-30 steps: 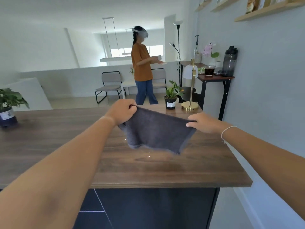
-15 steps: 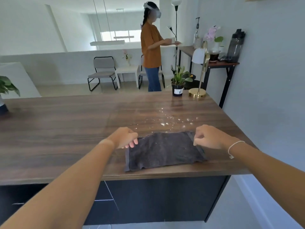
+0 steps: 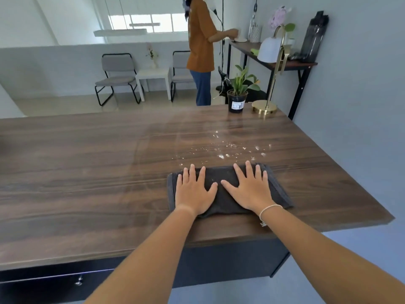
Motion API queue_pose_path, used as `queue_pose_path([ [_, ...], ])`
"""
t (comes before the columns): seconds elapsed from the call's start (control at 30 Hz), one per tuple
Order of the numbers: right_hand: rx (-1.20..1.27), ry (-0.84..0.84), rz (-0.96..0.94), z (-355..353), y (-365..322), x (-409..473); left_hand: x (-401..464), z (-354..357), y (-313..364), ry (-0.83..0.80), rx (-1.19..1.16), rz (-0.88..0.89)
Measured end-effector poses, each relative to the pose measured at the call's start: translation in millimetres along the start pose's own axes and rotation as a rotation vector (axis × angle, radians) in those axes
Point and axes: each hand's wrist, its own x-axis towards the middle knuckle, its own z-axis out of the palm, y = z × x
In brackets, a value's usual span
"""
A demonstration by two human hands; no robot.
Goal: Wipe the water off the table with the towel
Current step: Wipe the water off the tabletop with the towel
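Both hands lie flat and spread on the towel (image 3: 223, 194), gripping nothing — the left hand (image 3: 194, 189) presses the left half, the right hand (image 3: 249, 189) the right half, thumbs nearly meeting in the middle. A thin white band (image 3: 268, 210) circles the right wrist. The dark grey cloth sits spread on the wooden table (image 3: 87, 172) close to its near edge, toward the right end; much of its surface is covered by the palms, and its near hem is hidden behind the wrists.

Just beyond the towel's far edge, water droplets (image 3: 230, 148) glint in a scattered patch on the wood; how far the wet area reaches to the left is hard to make out.

At the far right corner of the table stand a small potted plant (image 3: 237, 97) and, beside it, a brass lamp (image 3: 269, 80) with a white shade. Past the table, a second person (image 3: 200, 47) stands at a narrow side table — the head is cut off by the top of the view. A dark bottle (image 3: 313, 38) stands on that side table against the wall. Two chairs (image 3: 118, 77) sit along the far partition.
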Motion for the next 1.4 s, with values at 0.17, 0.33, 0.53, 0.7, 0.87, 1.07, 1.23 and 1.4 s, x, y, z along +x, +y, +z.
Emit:
queue_pose_path([
  [0.17,-0.011,0.006,0.02,-0.5,-7.3,47.6,51.9,-6.4,-15.5,-0.023,0.022,0.021],
  [0.33,-0.018,0.007,-0.005,-5.4,-16.6,123.6,121.3,-12.7,-26.9,-0.007,0.045,0.003],
  [0.53,-0.044,0.0,-0.049,-6.9,-32.6,235.4,225.3,-18.8,-45.2,-0.006,0.079,-0.056],
  [0.7,-0.054,0.001,-0.081,-7.0,-48.4,314.7,300.7,-23.2,-63.2,0.004,0.092,-0.09],
  [0.87,-0.067,0.023,-0.107,-2.7,-62.3,362.5,348.3,-26.3,-79.0,0.019,0.099,-0.115],
  [1.07,-0.072,0.017,-0.121,-1.6,-63.9,364.9,347.8,-25.8,-80.4,0.018,0.114,-0.128],
  [1.23,-0.072,-0.005,-0.14,-1.8,-60.3,323.9,306.2,-23.7,-78.5,0.013,0.13,-0.12],
  [1.4,-0.064,-0.022,-0.126,1.9,-57.5,245.2,230.9,-20.8,-74.1,-0.001,0.128,-0.09],
])
